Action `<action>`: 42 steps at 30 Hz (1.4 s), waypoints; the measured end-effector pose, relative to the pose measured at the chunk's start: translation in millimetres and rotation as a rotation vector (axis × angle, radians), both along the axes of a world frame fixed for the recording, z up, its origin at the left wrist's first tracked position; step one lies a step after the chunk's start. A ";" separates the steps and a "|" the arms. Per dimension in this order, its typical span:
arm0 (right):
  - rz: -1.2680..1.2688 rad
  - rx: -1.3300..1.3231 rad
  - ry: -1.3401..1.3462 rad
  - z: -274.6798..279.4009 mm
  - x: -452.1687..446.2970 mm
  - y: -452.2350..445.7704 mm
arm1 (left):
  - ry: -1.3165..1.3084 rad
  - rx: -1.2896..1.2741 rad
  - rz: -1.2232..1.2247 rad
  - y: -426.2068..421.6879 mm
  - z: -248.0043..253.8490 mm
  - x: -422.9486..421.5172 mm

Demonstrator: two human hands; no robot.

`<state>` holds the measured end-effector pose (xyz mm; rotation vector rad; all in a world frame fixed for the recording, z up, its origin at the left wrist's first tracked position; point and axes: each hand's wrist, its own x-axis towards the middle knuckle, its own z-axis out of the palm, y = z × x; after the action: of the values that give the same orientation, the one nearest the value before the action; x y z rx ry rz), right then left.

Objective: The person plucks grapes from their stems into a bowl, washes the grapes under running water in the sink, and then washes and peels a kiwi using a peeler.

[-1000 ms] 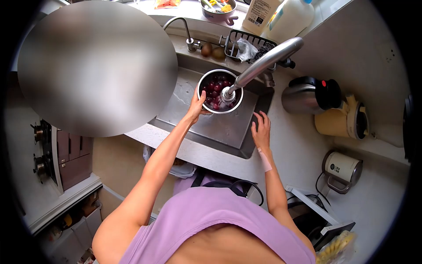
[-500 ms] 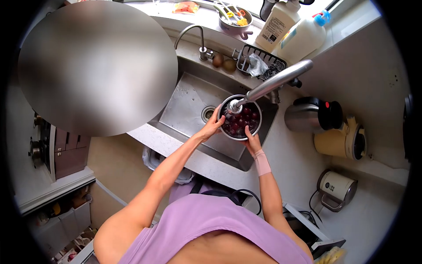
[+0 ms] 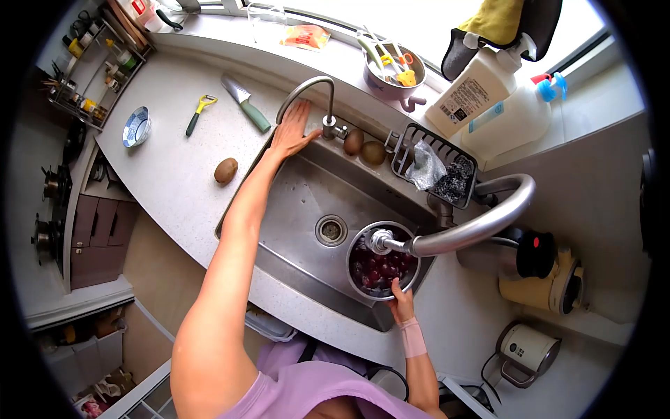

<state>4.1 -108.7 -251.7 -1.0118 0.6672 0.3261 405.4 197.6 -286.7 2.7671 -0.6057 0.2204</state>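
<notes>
Hands apart: the right hand [image 3: 400,306] clasps the near rim of a round metal bowl [image 3: 349,269] of glossy dark-red fruit [image 3: 380,272], on the steel sink's [image 3: 300,216] right; the left hand [image 3: 292,134] stretches, fingers straight, beside the far slim, curved tap [image 3: 331,106]. Left, an oval brown kiwi [image 3: 226,170].

A green-handled knife [image 3: 247,105] lies on the counter [image 3: 164,164]. Just left of the knife is a peeler [image 3: 198,116], and farther left a patterned bowl [image 3: 137,127]. A brown kiwi [image 3: 226,170] sits on the knife's near side. On the windowsill [image 3: 216,31], to the knife's right, are an orange packet [image 3: 306,37] and a small pan [image 3: 382,86] of utensils [image 3: 389,60]; well right of the knife stand two bottles [image 3: 477,91] and a black rack [image 3: 440,146].
</notes>
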 end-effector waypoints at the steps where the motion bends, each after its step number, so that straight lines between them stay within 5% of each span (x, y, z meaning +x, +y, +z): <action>1: 0.004 0.000 0.006 1.8 -2.8 -0.2 | 0.006 0.000 0.004 2.4 -2.3 0.9; 6: -0.044 -0.011 -0.047 1.8 -10.6 3.1 | -0.008 0.011 -0.389 12.7 11.7 -4.5; 12: -0.083 -0.070 -0.096 14.0 -17.1 1.7 | 0.049 -0.169 -0.432 16.4 21.7 -60.3; 13: -0.080 -0.064 -0.104 16.6 -18.0 0.6 | 0.105 -0.223 -0.479 15.5 18.2 -82.9; 14: -0.091 -0.050 -0.054 19.4 -19.6 -2.7 | 0.600 -0.010 -0.488 11.3 10.9 -113.2; 16: -0.130 -0.043 -0.021 21.6 -22.2 -2.8 | 0.552 0.093 -0.595 -1.4 -53.3 -176.0; 18: -0.156 -0.055 -0.045 23.4 -18.2 -0.2 | 1.024 -0.445 -0.076 -52.5 -55.3 -215.3; 20: -0.119 -0.098 -0.032 27.1 -24.8 -6.0 | 1.475 -1.495 0.639 -104.8 -64.0 -237.5; 22: -0.141 -0.099 -0.046 30.5 -26.6 -4.3 | 1.479 -1.581 0.276 -136.3 -81.1 -251.6; 26: -0.186 -0.069 -0.067 41.3 -33.5 -5.9 | 1.503 -1.790 0.411 -164.9 -67.7 -259.2; 28: -0.191 -0.038 -0.065 43.8 -35.5 -6.8 | 1.268 -1.940 0.618 -163.1 -44.2 -255.4; 33: -0.148 -0.030 -0.075 51.3 -35.2 -6.1 | 1.114 -1.386 0.648 -134.0 -16.7 -262.2; 35: -0.070 -0.052 -0.070 50.1 -31.1 -7.6 | 1.046 -0.832 0.415 -123.4 -17.2 -258.8; 37: -0.023 -0.078 -0.053 40.8 -23.7 -7.3 | 1.361 -0.970 0.398 -117.3 27.5 -262.6; 39: 0.053 -0.067 -0.072 35.7 -9.2 -3.9 | 1.607 -1.197 0.053 -103.4 45.6 -266.1; 42: 0.126 -0.069 -0.069 41.6 15.9 6.8 | 1.632 -1.254 0.031 -88.8 58.9 -269.8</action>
<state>20.1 -101.9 -210.0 -1.1293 0.5565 0.3784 135.5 108.8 -227.8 1.0455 0.1004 -1.1104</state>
